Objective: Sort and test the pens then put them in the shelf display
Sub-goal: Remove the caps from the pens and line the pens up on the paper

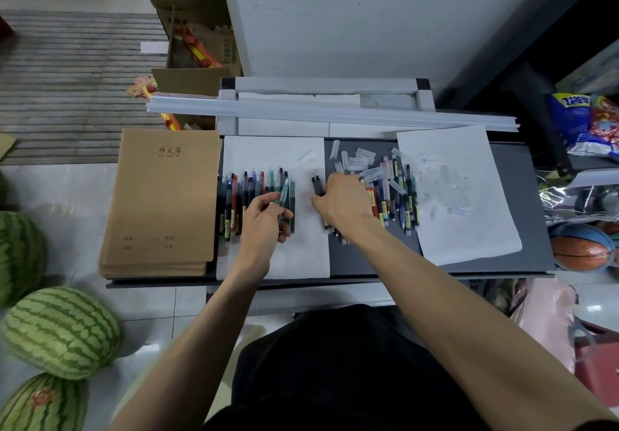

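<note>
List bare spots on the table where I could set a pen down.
Free: top of the left sheet above the pen row; its lower part right of the left hand holding a pen; dark tabletop between both sheets, near edge; lower half of the right sheet. Crowded: the pen-and-cap pile by the right hand.

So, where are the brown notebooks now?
Head view: the brown notebooks lie stacked at the left end of the table, just left of the row of pens.

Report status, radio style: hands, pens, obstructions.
Left hand holds slim teal pen. Right hand grips two black pens. Clear plastic caps litter unsorted pile.
</note>
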A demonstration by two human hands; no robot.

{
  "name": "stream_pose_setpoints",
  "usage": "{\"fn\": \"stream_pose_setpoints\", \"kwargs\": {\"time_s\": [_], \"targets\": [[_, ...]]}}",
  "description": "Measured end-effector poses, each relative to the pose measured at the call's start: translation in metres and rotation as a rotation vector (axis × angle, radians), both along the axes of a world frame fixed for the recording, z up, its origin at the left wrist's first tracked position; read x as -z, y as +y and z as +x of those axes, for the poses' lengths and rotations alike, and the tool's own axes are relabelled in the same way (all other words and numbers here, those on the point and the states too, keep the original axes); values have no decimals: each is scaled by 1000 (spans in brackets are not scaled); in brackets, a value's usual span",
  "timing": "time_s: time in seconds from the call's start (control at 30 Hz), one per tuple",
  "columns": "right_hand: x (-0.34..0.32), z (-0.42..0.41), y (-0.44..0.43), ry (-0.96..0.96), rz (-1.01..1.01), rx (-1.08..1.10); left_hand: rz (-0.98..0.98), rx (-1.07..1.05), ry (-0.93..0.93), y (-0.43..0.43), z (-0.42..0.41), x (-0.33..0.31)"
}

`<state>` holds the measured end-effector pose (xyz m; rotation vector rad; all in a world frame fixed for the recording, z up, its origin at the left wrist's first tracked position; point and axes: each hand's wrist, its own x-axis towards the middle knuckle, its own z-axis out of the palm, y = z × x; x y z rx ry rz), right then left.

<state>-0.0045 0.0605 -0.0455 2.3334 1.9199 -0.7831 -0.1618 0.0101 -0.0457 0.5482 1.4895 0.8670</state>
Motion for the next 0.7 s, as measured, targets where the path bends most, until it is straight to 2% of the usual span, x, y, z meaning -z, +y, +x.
{"fn": "stream_pose_setpoints", "kwargs": {"time_s": [0.1,0.17,0.27,0.4,0.53,0.6,0.7], "targets": [[-3,-3,0,-18,-36,-50,-3,-13,-16,1,3,-3],[4,0,-2,35,-17,-80,-5,-15,-12,2,2,-4],[12,14,-7,175,46,-38,51,86,121,8,-3,-3],[10,44,-16,598,92,403,220,526,470,26,-4,-7],[-4,77,-32,989,15,699,449,992,766,50,11,-13],[-7,89,-41,1078,-16,775,631,1212,915,59,21,-10],[-1,104,-57,1093,-33,809,839,1462,993,72,38,-2]]}}
